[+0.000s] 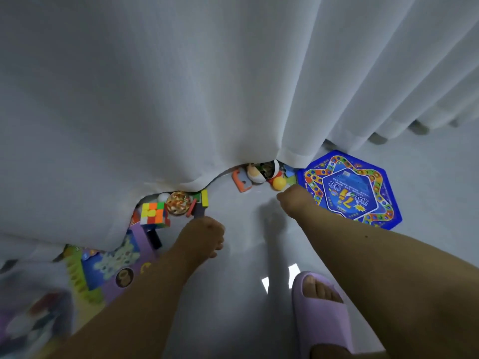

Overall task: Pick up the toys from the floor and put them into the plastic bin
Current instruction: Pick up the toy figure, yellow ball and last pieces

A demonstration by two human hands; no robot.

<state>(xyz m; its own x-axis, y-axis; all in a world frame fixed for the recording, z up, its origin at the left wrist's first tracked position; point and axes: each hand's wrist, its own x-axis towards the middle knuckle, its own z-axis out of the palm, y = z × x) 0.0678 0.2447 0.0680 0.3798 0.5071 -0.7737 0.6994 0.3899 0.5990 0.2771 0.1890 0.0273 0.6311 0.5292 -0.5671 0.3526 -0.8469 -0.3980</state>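
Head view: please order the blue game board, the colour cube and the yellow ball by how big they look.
1. Blue game board, clearly largest.
2. Colour cube.
3. Yellow ball, smallest; the right hand partly hides it, and it lies slightly farther away.

- I see dim, cool, even light, bluish-grey throughout.
- The white curtain glows softly.
- The floor carries faint arm shadows and two small bright glints.
- The lower left corner smears badly.
- Wide-angle bending stretches the edges; overall sharpness is soft.
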